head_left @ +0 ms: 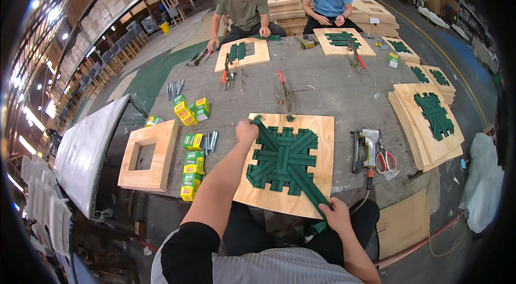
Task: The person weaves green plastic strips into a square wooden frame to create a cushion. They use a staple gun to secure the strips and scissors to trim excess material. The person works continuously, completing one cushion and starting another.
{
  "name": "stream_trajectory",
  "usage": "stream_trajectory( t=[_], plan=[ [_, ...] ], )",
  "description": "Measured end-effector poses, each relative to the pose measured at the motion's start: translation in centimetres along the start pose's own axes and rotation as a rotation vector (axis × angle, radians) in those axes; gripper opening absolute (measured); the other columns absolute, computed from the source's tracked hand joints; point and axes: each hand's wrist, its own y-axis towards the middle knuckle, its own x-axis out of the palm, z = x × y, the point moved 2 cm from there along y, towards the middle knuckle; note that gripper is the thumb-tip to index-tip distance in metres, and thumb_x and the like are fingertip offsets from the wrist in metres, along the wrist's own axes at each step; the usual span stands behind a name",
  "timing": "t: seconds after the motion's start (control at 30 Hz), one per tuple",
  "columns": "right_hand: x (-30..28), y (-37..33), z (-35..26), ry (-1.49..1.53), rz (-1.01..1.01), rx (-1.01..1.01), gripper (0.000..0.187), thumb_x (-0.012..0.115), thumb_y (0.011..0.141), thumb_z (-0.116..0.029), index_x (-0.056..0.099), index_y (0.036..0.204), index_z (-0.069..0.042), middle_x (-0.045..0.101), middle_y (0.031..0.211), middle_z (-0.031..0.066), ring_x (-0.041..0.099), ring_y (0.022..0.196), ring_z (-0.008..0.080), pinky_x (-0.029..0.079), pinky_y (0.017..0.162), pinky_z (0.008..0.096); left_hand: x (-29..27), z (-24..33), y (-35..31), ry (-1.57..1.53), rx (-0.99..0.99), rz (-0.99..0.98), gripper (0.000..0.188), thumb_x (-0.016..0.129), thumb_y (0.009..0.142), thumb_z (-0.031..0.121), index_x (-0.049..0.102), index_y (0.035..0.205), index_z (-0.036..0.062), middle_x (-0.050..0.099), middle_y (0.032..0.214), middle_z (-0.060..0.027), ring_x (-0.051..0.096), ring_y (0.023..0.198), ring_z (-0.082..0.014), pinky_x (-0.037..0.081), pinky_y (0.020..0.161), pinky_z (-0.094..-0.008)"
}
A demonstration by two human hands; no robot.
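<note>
In front of me lies a square plywood board point(322, 133) with green webbing point(284, 155) woven across its middle. One long green strap point(307, 187) crosses the weave diagonally, from the far left corner to the near right. At the far left corner my left hand point(248, 131) is closed on the strap's far end. My right hand point(337, 215) pinches the same strap at the board's near right edge, and a loose length hangs below it. A black staple gun point(363, 151) and red-handled scissors point(385, 160) lie to the right of the board.
Yellow-green boxes point(192, 163) and loose staple strips point(213, 141) stand left, beside plywood frames point(167, 147). Webbed boards point(430, 149) are stacked at right. Red-handled pliers point(285, 93) lie beyond my board. Two people point(242, 12) work across the table point(312, 77). An air hose point(361, 203) trails near my right arm.
</note>
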Motion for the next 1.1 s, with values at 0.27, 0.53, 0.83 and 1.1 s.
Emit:
stream_trajectory(
  t=[0.27,0.53,0.83,1.1],
  plan=[
    [-1.6,-1.3,-1.4,-0.230,-0.041,-0.004,0.034,0.078,0.089,-0.028,0.068,0.097,0.003,0.071,0.088,0.0233,0.071,0.087,0.0407,0.054,0.076,0.0456,1.1,0.8,-1.1,-0.360,0.011,-0.125,0.027,0.067,0.098,0.021,0.074,0.114,0.0004,0.073,0.078,-0.0117,0.070,0.061,-0.0218,0.057,0.054,-0.0369],
    [-1.7,-3.3,0.0,-0.266,0.012,0.108,0.033,0.081,0.088,-0.027,0.066,0.090,0.002,0.069,0.080,0.0200,0.070,0.073,0.0325,0.052,0.069,0.0410,1.5,-1.2,-2.0,-0.850,-0.206,-0.216,0.020,0.067,0.102,0.024,0.069,0.107,0.0051,0.072,0.089,-0.0072,0.069,0.069,-0.0209,0.057,0.061,-0.0366],
    [-2.9,-1.2,-0.6,-0.578,-0.068,0.155,0.030,0.083,0.085,-0.025,0.068,0.092,0.000,0.070,0.078,0.0121,0.067,0.071,0.0228,0.054,0.068,0.0379,-0.6,-1.4,-2.2,-0.967,-0.096,-0.249,0.012,0.069,0.101,0.019,0.070,0.103,0.0074,0.072,0.088,-0.0033,0.067,0.068,-0.0144,0.056,0.063,-0.0321],
    [-0.3,9.2,-11.1,0.062,0.010,-0.413,0.015,0.072,0.096,-0.011,0.069,0.103,0.002,0.070,0.089,0.0059,0.064,0.083,0.0091,0.052,0.074,0.0271,-0.3,-1.9,-9.3,-1.080,-0.049,-0.405,0.031,0.078,0.096,0.025,0.072,0.116,0.0022,0.071,0.099,0.0000,0.061,0.091,-0.0105,0.049,0.084,-0.0314]
  ],
)
